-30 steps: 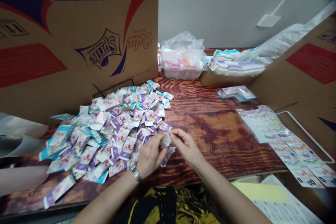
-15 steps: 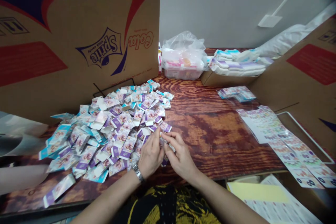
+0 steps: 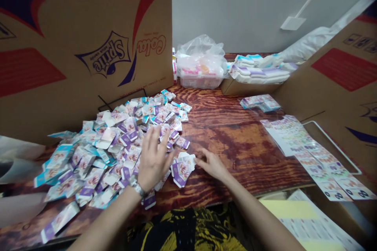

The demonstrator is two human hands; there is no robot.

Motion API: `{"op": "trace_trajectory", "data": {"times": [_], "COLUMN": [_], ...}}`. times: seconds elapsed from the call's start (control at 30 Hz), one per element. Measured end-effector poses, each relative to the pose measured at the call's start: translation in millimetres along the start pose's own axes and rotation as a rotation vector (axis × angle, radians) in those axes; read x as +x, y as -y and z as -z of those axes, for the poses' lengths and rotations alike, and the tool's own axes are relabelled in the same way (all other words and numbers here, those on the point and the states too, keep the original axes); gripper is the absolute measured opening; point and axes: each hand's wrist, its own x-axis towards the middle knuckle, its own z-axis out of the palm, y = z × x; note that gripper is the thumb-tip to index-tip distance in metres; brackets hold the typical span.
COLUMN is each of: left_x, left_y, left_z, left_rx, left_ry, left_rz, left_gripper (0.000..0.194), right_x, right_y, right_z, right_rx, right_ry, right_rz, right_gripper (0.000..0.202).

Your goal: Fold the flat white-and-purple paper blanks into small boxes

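A large heap of small printed cartons point(image 3: 103, 164), white with purple or blue ends, spreads over the left of the table, several with their flaps up. My left hand point(image 3: 153, 157), with a metal watch on its wrist, is over the right side of the heap, its fingers spread and nothing seen in them. To its right is a purple-and-white small carton point(image 3: 182, 169) with its top flaps sticking out. My right hand point(image 3: 212, 164) pinches the right edge of this carton between thumb and fingers.
A big brown cardboard box point(image 3: 88, 47) stands behind the heap, and another cardboard box point(image 3: 338, 98) at the right. Printed sheets point(image 3: 312, 157) lie before the latter. At the back are a plastic bag over a tub point(image 3: 202, 66) and a low box of packs point(image 3: 256, 74).
My hands have come apart from their close position. The left moved left and its fingers opened; the right shifted slightly right, at the edge of a carton now in full sight.
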Motion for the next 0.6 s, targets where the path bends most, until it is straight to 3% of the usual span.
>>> {"op": "trace_trajectory", "data": {"times": [0.13, 0.23, 0.4, 0.6], "left_x": [-40, -53, -49, -44], "left_y": [-29, -36, -31, -22], "left_z": [-33.7, -49.1, -51.9, -44.3], "left_rx": [-0.083, -0.091, -0.087, -0.187], "left_ry": [0.274, 0.365, 0.357, 0.310], "left_rz": [-0.101, -0.106, -0.037, -0.055], "left_gripper": [0.059, 0.064, 0.061, 0.047], "right_x": [3, 5, 2, 0], "right_y": [-11, -5, 19, 38], "right_z": [-16, -16, -13, -11], "right_rx": [0.173, 0.206, 0.446, 0.384], "right_ry": [0.000, -0.021, 0.038, -0.021], "right_rz": [-0.025, 0.004, 0.043, 0.127], "right_gripper": [0.022, 0.024, 0.024, 0.019]}}
